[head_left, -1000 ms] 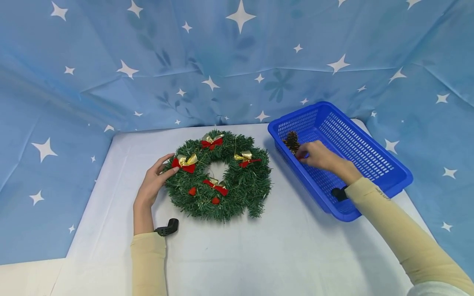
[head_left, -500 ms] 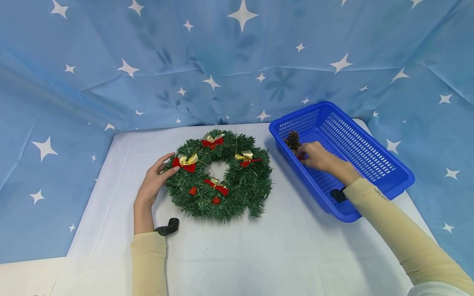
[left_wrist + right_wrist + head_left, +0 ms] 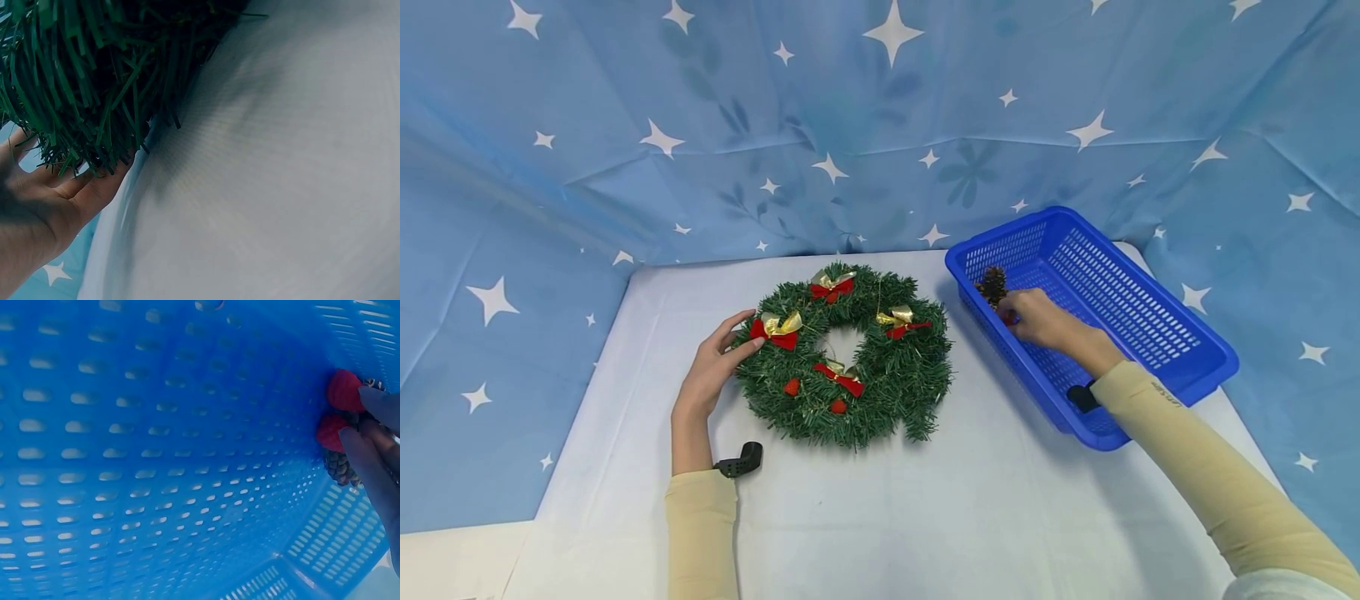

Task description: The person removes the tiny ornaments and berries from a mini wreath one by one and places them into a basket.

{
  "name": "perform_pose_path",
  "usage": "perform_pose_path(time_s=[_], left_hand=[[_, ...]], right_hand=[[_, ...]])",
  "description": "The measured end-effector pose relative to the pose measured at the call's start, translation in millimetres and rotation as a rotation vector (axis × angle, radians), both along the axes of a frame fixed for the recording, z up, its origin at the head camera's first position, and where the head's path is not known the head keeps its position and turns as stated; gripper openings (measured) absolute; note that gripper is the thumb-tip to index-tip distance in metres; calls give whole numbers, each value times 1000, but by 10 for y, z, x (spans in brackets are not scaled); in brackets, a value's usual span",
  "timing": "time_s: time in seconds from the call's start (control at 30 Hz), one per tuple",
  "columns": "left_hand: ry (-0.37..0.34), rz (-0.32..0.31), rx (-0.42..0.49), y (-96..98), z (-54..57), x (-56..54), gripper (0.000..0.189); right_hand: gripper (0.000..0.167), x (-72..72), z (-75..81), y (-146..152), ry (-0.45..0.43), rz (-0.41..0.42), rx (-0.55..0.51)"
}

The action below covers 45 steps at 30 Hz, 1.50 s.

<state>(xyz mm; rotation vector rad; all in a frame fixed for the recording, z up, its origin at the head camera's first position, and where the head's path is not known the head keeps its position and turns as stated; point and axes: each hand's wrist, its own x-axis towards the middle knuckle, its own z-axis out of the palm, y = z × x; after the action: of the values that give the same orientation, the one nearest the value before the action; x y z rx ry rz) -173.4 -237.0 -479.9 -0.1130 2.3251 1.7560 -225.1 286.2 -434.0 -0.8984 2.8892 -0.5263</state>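
A round green wreath (image 3: pixel 895 400) with red and gold bows (image 3: pixel 777 333) and red berry ornaments (image 3: pixel 838 407) lies on the table. My left hand (image 3: pixel 711 371) grips its left edge, thumb on top beside a bow. In the left wrist view, fingers (image 3: pixel 94 194) reach under the green needles (image 3: pixel 94 94). Inside the blue basket (image 3: pixel 1150 292), my right hand (image 3: pixel 1037 317) pinches at a red berry ornament (image 3: pixel 1011 317). The right wrist view shows two such ornaments, an upper red berry (image 3: pixel 344 390) and a lower one, with fingertips on them. Pine cones (image 3: pixel 340 469) lie right behind.
The basket stands slanted at the back right of the white-covered table (image 3: pixel 880 533), its pine cones (image 3: pixel 992 282) in the left corner. A blue curtain (image 3: pixel 850 125) with white stars hangs behind. A black wrist camera (image 3: pixel 741 460) sits on the left sleeve.
My right hand shifts only very slightly among the things in the basket corner. The left hand and the wreath stay in place.
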Motion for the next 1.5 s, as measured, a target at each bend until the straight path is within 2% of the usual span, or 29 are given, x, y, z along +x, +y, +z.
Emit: perform_pose_path(time_s=[0.27, 0.53, 0.77, 1.07, 1.23, 1.5], left_hand=[[13, 2, 7, 10, 13, 10, 70], [4, 1, 6, 22, 44, 13, 69], [8, 5, 5, -8, -19, -8, 70], [10, 1, 4, -7, -16, -11, 70], [2, -4, -1, 1, -12, -16, 70], [0, -3, -4, 5, -2, -13, 70]], right_hand=[[21, 33, 87, 7, -62, -35, 12], [17, 66, 247, 19, -41, -50, 6], [16, 130, 421, 4, 4, -49, -2], [18, 286, 671, -12, 48, -45, -8], [17, 366, 760, -46, 81, -15, -23], [17, 513, 876, -132, 95, -13, -39]])
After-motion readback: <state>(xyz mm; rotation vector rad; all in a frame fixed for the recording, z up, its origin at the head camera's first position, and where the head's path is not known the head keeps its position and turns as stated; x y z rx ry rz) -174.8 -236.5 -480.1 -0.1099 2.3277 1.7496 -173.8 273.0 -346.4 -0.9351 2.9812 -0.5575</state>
